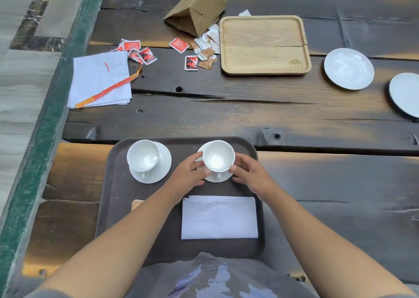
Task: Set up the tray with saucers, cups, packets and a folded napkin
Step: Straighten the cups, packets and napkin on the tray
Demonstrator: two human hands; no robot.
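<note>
Folded white paper napkin [219,217] lies at 5 o'clock on the dark brown plastic tray [113,225]. Left hand [189,174] and right hand [250,173] curl round the white porcelain cup [218,156], which stands on its saucer [212,179] at 1 o'clock. Step: seating the cup. Next: releasing it and reaching to 12 o'clock for the loose red and brown packets [191,63].

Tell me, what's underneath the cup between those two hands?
A white saucer, resting on the dark tray. Only its rim shows around the cup; its middle is covered, so whether anything else lies there cannot be seen.
</note>
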